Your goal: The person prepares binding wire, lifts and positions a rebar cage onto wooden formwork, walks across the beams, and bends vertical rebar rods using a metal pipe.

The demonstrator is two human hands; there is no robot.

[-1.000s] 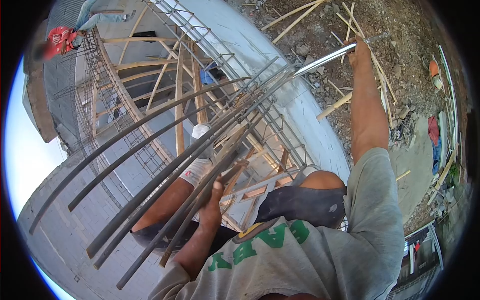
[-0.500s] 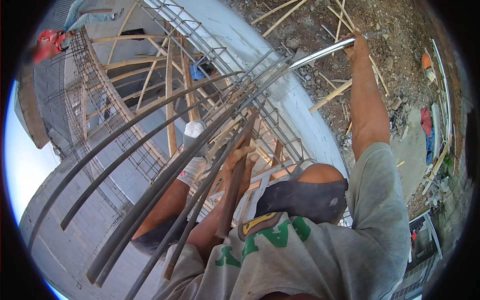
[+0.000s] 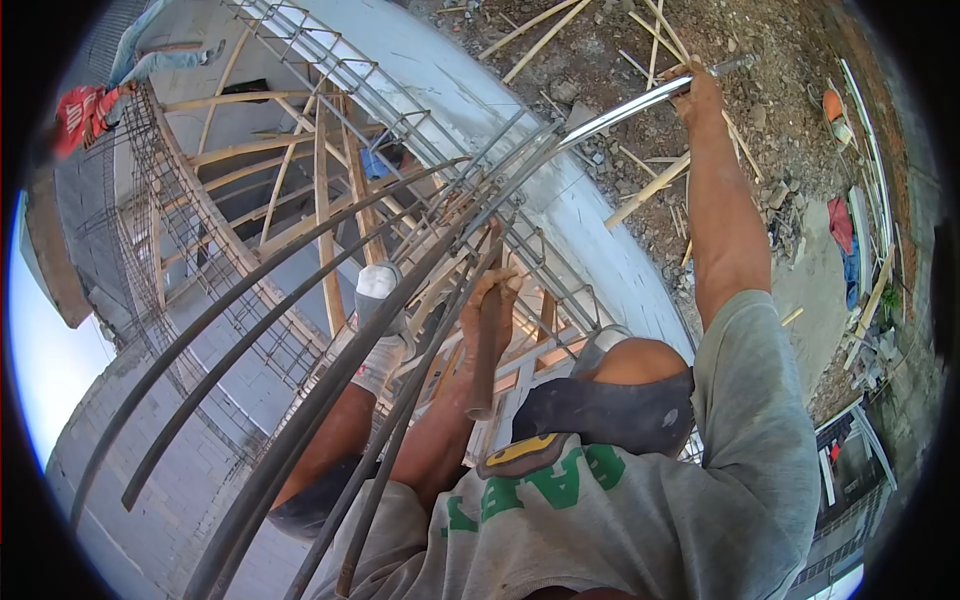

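Observation:
My right hand (image 3: 697, 92), at the end of an outstretched arm, is closed round a shiny metal pipe (image 3: 628, 107). The pipe's near end meets the steel bars at the beam cage. Close to my knees, my left hand (image 3: 490, 300) wraps round a brown, rusty pipe (image 3: 483, 365), whose lower end points toward my shirt. Its upper end reaches the bundle of bars, and I cannot tell whether it is attached there. Several long bent rebars (image 3: 330, 370) fan out from that bundle, passing left of my left hand.
A rebar cage (image 3: 400, 125) runs along the white concrete edge (image 3: 600, 215). Wooden poles (image 3: 325, 200) stand below at left. Another person in a red shirt (image 3: 85, 115) is at the upper left. Rubble and bamboo (image 3: 650, 185) cover the ground far below at right.
The rusty pipe in my left hand has moved away from my shirt and stands more upright. My right hand keeps its grip on the shiny pipe. The view has shifted slightly.

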